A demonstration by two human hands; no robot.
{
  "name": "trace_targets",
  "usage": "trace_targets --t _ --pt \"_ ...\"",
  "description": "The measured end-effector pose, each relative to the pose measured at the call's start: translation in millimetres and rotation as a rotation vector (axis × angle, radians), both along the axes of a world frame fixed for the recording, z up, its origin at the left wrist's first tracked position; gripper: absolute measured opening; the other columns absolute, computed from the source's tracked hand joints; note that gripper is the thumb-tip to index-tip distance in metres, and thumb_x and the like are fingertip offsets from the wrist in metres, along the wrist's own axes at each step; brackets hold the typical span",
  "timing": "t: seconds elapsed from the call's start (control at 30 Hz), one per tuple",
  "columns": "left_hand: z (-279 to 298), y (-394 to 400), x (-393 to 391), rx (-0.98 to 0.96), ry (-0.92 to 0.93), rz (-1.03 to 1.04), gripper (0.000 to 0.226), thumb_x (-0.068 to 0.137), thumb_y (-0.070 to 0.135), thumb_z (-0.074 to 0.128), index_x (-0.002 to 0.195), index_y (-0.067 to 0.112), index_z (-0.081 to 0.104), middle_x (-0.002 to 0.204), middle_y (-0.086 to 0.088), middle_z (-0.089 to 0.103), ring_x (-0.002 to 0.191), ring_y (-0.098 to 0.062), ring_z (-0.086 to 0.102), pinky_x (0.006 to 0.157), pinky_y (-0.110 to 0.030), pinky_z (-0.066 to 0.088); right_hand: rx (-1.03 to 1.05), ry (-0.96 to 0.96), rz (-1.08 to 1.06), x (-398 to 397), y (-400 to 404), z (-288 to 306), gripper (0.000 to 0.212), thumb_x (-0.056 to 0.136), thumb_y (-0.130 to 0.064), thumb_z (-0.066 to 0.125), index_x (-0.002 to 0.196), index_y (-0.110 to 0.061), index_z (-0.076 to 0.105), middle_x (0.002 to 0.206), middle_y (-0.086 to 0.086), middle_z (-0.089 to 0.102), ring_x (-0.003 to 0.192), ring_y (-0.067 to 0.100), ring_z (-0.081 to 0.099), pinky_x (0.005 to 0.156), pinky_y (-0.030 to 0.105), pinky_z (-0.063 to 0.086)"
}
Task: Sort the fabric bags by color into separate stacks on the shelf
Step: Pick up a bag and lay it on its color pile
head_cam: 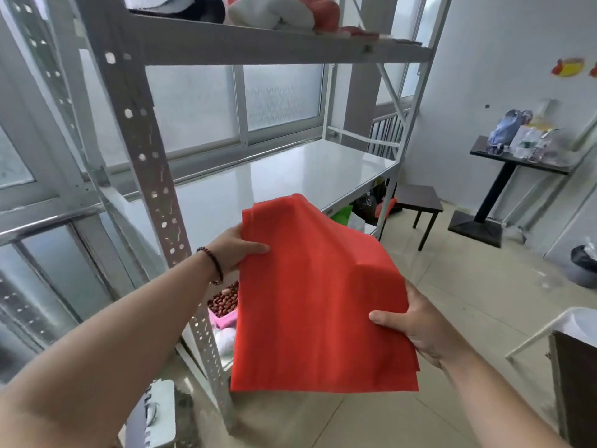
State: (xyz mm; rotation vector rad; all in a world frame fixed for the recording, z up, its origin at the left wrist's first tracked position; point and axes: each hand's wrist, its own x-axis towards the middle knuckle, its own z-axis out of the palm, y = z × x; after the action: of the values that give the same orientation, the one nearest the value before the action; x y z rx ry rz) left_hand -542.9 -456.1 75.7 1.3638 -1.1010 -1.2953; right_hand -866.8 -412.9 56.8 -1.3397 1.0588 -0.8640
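Note:
A flat stack of red fabric bags (310,302) hangs in front of me, just short of the white metal shelf (290,176). My left hand (237,248) grips the stack's upper left edge, thumb on top. My right hand (416,324) grips its right edge lower down, thumb over the fabric. The bags droop and cover part of the shelf's front edge. The middle shelf board is bare and glossy. More bags, green (342,213) and red, show under the shelf at the far end.
A perforated shelf post (158,195) stands close on the left. The top shelf holds white and pink bundles (284,11). Below are a bin of red-brown beads (224,300), a dark stool (420,202), a black pedestal table (517,160) and a bin (584,266).

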Motion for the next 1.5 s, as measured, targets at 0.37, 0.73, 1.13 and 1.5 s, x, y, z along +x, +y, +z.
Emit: trace_targets --t 0.37,0.73,1.13,1.5 --pt "-5.5 -171.5 -24.1 0.042 0.028 -0.091 0.046 0.058 0.008 0.069 0.101 0.023 0.059 0.097 -0.003 0.067 0.073 -0.01 0.07 0.069 -0.032 0.059 0.021 -0.005 -0.016 -23.4 -155.1 2.2 0.057 0.075 0.003 0.072 0.114 -0.036 0.055 0.108 -0.002 0.069 0.1 0.018 0.068 0.088 0.039 0.055" --pt "-7.3 -338.9 -90.1 0.018 0.033 0.019 0.05 0.059 0.008 0.07 0.105 0.024 0.059 0.101 -0.004 0.068 0.078 -0.013 0.069 0.077 -0.038 0.057 -0.003 0.013 0.111 -96.6 -355.8 5.4 0.059 0.072 -0.003 0.077 0.116 -0.034 0.055 0.11 0.003 0.068 0.099 0.02 0.068 0.084 0.037 0.056" --pt "6.9 -476.0 -137.8 -0.009 0.029 0.149 0.047 0.068 -0.002 0.069 0.106 0.024 0.059 0.101 -0.004 0.066 0.088 -0.018 0.065 0.074 -0.036 0.058 -0.015 -0.019 0.239 -138.9 -534.5 15.9 0.051 0.077 0.006 0.068 0.106 -0.034 0.056 0.103 0.001 0.068 0.098 0.02 0.066 0.087 0.039 0.055" --pt "11.5 -619.1 -118.9 -0.094 0.067 0.207 0.044 0.073 -0.011 0.062 0.102 0.021 0.062 0.081 0.005 0.075 0.072 -0.009 0.071 0.062 -0.028 0.059 -0.051 -0.023 0.366 -117.9 -713.3 19.1 0.049 0.077 0.006 0.069 0.106 -0.031 0.054 0.101 -0.001 0.067 0.094 0.015 0.066 0.084 0.033 0.057"
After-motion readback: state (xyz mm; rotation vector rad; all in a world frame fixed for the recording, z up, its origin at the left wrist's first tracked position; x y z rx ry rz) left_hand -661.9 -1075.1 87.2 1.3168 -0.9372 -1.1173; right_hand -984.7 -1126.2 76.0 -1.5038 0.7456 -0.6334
